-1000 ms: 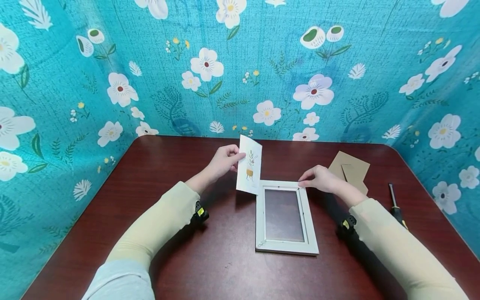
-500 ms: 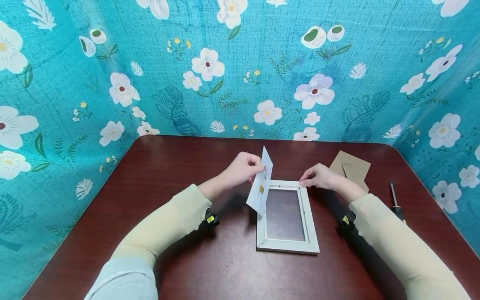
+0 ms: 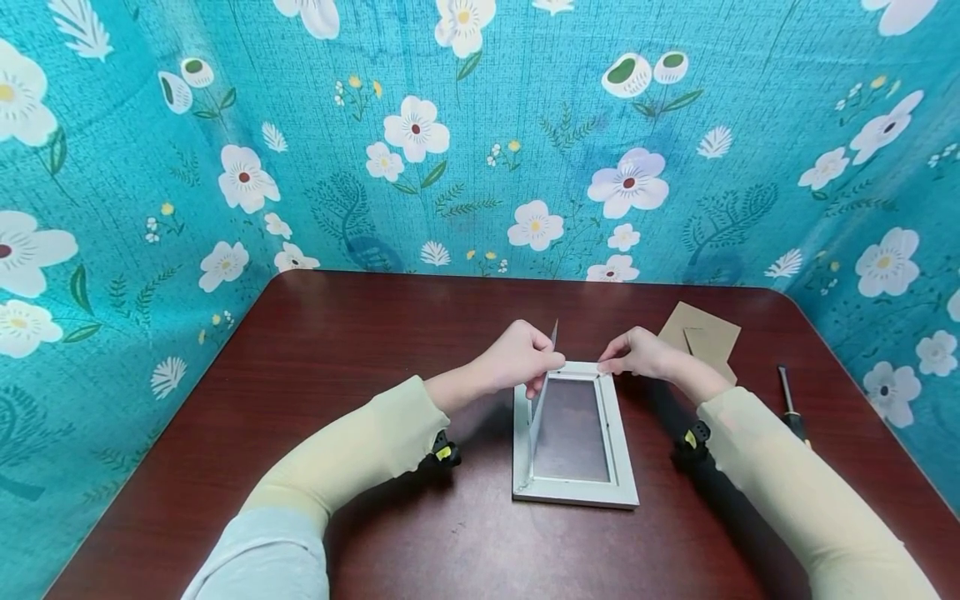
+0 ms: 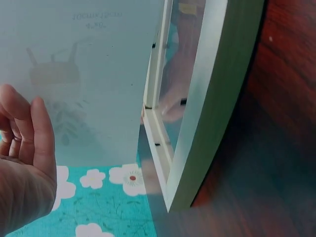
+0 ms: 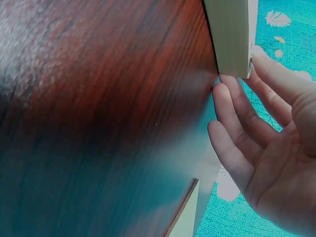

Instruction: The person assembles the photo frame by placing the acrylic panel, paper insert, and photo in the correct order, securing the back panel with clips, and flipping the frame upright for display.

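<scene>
In the head view my left hand (image 3: 521,358) pinches a white picture card (image 3: 540,408) near its far end. The card stands almost edge-on over the left part of a white picture frame (image 3: 622,454), which lies on the table with its recessed side up. The left wrist view shows the back of the card (image 4: 108,103), with faint print and a plant drawing showing through, beside the frame's inner edge (image 4: 160,138). My right hand (image 3: 637,354) holds the frame's far right corner. In the right wrist view its thumb and fingers (image 5: 269,106) meet at that corner.
A brown backing board (image 3: 708,333) with its stand flap lies behind my right wrist. Farther right is a screwdriver (image 3: 789,408) with a black and yellow handle. A blue flowered cloth (image 3: 480,167) hangs around the dark red table (image 3: 360,333).
My left hand has moved right and toward me, bringing the card from left of the frame to over its left side and turning it edge-on. My right hand has stayed at the corner.
</scene>
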### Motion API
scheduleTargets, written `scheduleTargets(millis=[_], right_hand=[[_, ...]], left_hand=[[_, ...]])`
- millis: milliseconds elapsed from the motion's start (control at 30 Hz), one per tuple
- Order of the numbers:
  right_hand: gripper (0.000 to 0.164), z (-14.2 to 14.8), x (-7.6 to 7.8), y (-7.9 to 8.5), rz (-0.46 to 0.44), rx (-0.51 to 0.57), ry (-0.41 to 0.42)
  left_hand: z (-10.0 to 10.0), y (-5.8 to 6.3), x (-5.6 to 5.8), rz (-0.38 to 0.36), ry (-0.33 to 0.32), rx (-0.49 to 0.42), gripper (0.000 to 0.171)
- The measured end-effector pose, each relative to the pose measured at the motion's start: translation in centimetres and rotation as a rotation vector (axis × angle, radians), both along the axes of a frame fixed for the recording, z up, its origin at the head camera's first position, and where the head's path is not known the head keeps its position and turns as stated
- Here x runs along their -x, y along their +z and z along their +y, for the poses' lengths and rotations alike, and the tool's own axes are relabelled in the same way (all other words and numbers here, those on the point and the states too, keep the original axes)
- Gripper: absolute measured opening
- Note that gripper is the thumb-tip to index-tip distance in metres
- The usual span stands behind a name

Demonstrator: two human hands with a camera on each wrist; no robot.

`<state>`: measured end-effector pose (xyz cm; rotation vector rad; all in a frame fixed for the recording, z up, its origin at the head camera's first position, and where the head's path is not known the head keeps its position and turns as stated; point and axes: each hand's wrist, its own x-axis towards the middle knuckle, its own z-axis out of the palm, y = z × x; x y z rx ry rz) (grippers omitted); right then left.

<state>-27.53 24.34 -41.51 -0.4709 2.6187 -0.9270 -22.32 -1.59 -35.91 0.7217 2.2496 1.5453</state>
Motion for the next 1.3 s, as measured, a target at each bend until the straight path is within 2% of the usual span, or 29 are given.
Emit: scheduleTargets(millis=[300, 500, 700, 800, 933, 1000, 1133, 1300], right_hand=[[0.01, 0.1, -0.2, 0.1, 0.02, 0.003, 0.018], [0.011, 0.2, -0.3, 0.0, 0.007, 0.018, 0.016], [0.012, 0.2, -0.2, -0.3, 0.004, 0.031, 0.013], [0.011, 0.2, -0.1, -0.2, 0.006, 0.03, 0.013], [0.011, 0.2, -0.2, 0.0, 0.007, 0.02, 0.021], [0.012, 0.2, -0.2, 0.0, 0.006, 0.015, 0.019], [0.012, 0.2, -0.2, 0.0, 0.003, 0.011, 0.007], [0.013, 0.2, -0.2, 0.0, 0.001, 0.017, 0.001]], left_hand=[[1.5, -0.1, -1.0, -0.045, 0.065, 0.148, 0.047], [2.4, -0.6, -1.4, -0.043, 0.076, 0.19, 0.045], [3.1, -1.6, -1.4, -0.071, 0.051, 0.142, 0.045], [3.5, -2.0, -1.5, -0.13, 0.041, 0.08, 0.043], [4.1, -2.7, -1.6, -0.211, -0.004, 0.024, 0.042], [4.3, -3.2, -1.6, -0.207, -0.035, 0.034, 0.043], [4.8, -3.9, -1.4, -0.133, -0.077, 0.103, 0.044], [5.2, -4.4, -1.1, -0.107, -0.054, 0.142, 0.045]])
